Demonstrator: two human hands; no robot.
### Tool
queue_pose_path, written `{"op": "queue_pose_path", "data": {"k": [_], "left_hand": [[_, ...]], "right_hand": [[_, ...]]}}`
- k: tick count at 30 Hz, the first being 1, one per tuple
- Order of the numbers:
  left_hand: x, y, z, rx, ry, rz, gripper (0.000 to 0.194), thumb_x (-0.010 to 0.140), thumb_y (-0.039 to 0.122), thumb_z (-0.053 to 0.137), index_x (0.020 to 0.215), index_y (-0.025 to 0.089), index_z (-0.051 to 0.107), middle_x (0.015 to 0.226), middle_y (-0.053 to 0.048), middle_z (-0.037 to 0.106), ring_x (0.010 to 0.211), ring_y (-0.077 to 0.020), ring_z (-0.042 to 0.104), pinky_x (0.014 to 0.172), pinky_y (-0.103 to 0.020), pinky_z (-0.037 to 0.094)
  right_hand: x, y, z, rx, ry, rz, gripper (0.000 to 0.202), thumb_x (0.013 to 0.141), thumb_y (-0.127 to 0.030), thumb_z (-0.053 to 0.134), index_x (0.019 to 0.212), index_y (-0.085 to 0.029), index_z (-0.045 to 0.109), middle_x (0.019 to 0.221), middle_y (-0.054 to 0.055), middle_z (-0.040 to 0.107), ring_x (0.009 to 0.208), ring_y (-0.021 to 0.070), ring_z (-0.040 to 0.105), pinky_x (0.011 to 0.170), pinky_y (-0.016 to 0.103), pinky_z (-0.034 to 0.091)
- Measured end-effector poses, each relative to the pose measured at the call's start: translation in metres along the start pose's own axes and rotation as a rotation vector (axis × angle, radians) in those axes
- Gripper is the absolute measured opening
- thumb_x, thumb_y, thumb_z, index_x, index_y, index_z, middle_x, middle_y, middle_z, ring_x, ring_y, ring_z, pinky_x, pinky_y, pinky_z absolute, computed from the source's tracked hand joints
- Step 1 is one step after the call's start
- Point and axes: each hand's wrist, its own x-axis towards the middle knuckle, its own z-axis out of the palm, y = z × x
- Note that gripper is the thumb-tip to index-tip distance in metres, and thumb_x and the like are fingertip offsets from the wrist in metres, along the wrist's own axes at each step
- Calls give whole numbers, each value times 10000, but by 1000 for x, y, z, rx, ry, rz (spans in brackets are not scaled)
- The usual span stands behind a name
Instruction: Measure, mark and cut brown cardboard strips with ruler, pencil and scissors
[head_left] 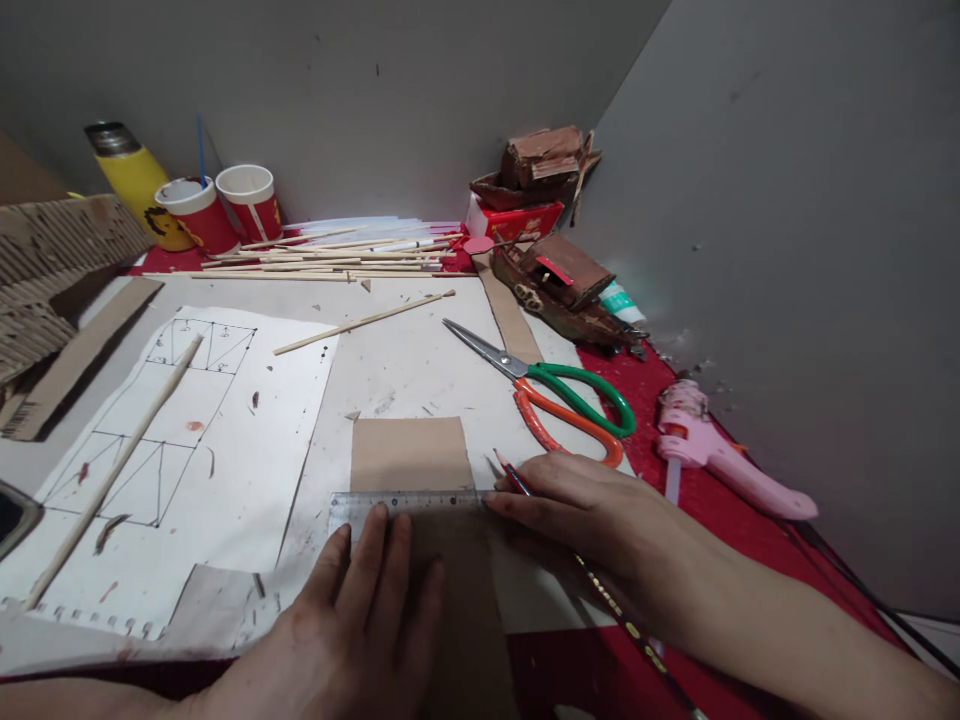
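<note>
A clear ruler (427, 498) lies across a strip of brown cardboard (409, 450). My left hand (360, 610) rests flat on the ruler and cardboard, its fingers spread, pressing from above. At the ruler's right end is my right hand (592, 510), with a dark pencil (615, 605) held between its fingers. The pencil's sharpened tip points up and left, just above the ruler's right end. Scissors (525, 376) with green and orange handles lie beyond my right hand, blades pointing up and left.
On the left, a paper with a pencil-line drawing (247, 400) bears a wooden stick (142, 425). Thin sticks (330, 262), two cups (251, 205) and a yellow bottle (135, 180) stand or lie at the back. Model boats (562, 285) and a pink glue gun (720, 460) are right.
</note>
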Motion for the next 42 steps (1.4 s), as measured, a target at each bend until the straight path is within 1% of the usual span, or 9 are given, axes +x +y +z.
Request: {"op": "queue_pose_path", "data": {"k": [5,10,14,16,21,27,33,38,42], "left_hand": [[2,1,2,27,39,37,344,947,232,434,1267,156,534,1209,-183,691,1155,-354,610,949,-460,407],[3,0,-1,14,6,4,339,965,247,418,1276,157,516,1232,-181,684,1177,-349,607,952,-465,413],[5,-7,-6,32,-31,80,351,973,262,412,1291,153,512,1229,-161,690,1164,-333,619,925,-437,429],[6,-9,-7,38,-28,95,360,966,260,418,1296,149,509,1223,-162,691,1155,-331,624,919,-434,434],[4,-7,-3,36,0,88,356,963,268,428,1281,142,526,1216,-172,689,1152,-339,619,919,-444,435],[2,-2,1,29,12,39,361,955,261,434,1284,145,524,1228,-173,686,1166,-345,609,935,-460,424],[4,-4,-2,39,2,84,349,967,253,418,1274,146,543,1212,-161,698,1137,-333,630,913,-449,434],[4,-1,-1,34,23,15,321,974,246,413,1253,159,546,1204,-161,701,1144,-326,626,932,-455,431],[5,-2,-1,44,21,68,331,978,249,403,1259,149,548,1197,-167,700,1130,-329,631,902,-446,444]], "right_hand": [[0,-1,-2,13,11,-7,238,1057,-195,400,1088,-188,636,876,56,574,787,185,467,656,312,312],[2,-3,-2,15,-4,15,245,1060,-218,401,1066,-183,643,864,56,574,776,185,462,645,315,303],[5,-3,-3,32,10,25,277,1066,-233,381,1032,-182,651,838,52,576,757,183,465,639,313,310],[6,-4,-3,31,21,18,290,1068,-244,374,1014,-185,653,835,54,580,755,185,469,639,313,315],[4,-3,-4,19,26,18,303,1069,-251,360,1041,-185,654,842,60,585,764,189,480,643,313,321],[2,0,-2,37,12,12,232,1051,-217,421,1070,-206,651,859,51,585,779,181,500,642,306,323],[2,1,-2,57,18,-5,252,1056,-228,406,1058,-204,657,870,62,600,780,181,507,646,311,345],[3,0,-2,49,30,-7,255,1059,-248,400,1040,-206,651,861,62,586,777,183,505,647,314,340],[4,0,-1,56,28,-9,270,1064,-256,389,1028,-195,650,860,62,584,779,183,503,647,312,338]]}}
